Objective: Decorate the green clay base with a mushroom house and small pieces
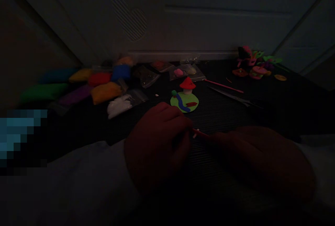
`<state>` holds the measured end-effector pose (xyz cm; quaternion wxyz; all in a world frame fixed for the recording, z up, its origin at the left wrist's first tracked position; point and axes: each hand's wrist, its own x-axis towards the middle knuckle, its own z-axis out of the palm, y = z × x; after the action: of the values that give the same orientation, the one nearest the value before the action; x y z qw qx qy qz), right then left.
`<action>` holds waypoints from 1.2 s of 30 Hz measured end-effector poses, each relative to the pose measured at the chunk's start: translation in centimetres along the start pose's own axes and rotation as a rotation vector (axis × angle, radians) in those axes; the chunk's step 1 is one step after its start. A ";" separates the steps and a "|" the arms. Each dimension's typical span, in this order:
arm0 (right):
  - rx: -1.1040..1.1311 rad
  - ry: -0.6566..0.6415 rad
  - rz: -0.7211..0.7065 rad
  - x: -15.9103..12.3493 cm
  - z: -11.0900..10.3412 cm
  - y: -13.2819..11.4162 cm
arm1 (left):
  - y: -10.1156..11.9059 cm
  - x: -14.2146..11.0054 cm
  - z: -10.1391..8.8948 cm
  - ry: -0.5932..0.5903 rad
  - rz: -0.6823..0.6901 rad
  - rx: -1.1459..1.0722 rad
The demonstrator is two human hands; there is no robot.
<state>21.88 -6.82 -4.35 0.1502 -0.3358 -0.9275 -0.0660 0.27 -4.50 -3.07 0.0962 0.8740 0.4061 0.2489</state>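
The view is very dark. My right hand (261, 156) is closed around a thin reddish stick tool (202, 133), which points left. A small white strip of clay (195, 134) lies across or against the stick near its left end; I cannot tell which. My left hand (159, 145) is closed, its fingertips meeting the stick's left end, and what they pinch is hidden. Just beyond my hands sits a light green clay disc (174, 104) bearing a white house with a red cone roof (187, 83), a blue wavy strip (180, 101), a dark red piece (192, 104) and a green ball (174, 93).
Bags of coloured clay (104, 92) crowd the left, with an opened bag of white clay (119, 106) nearest. Small bags, one with pink clay (178, 72), lie behind the disc. A pink stick (225, 85) and scissors (230, 96) lie right. Colourful clay figures (255, 63) stand at the back right.
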 end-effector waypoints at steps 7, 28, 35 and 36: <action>0.011 -0.057 -0.015 -0.1 0.0 0.0 | -0.2 0.0 0.1 0.027 0.074 0.030; 0.009 -0.099 -0.090 0.4 -0.2 0.3 | -0.3 0.4 0.1 0.059 0.043 0.045; 0.025 -0.109 -0.092 0.5 -0.2 0.8 | -0.3 0.3 0.1 0.064 0.032 0.044; 0.017 -0.100 -0.099 0.5 -0.2 0.8 | -0.2 0.3 0.1 0.069 0.029 0.045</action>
<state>22.09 -5.91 -3.97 0.1033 -0.2911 -0.9499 -0.0485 0.31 -4.14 -3.12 0.0586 0.8727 0.4018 0.2712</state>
